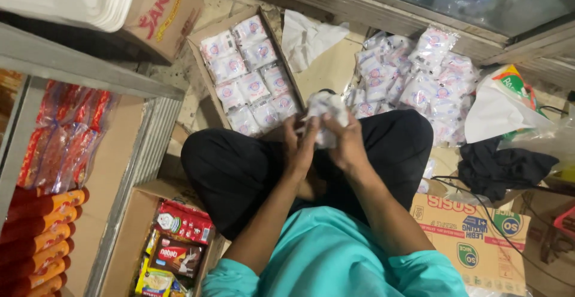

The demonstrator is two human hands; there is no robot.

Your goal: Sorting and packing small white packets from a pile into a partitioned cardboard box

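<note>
While clasped between them, white packet (326,108) in left hand (299,144) and right hand (347,141).

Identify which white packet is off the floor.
The crumpled white packet gripped by both hands, left hand and right hand; the others lie in the box or the floor pile.

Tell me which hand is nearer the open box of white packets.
Left. The left hand sits just below the box, near its lower corner; the right hand is farther right. Both grip a white packet.
</note>
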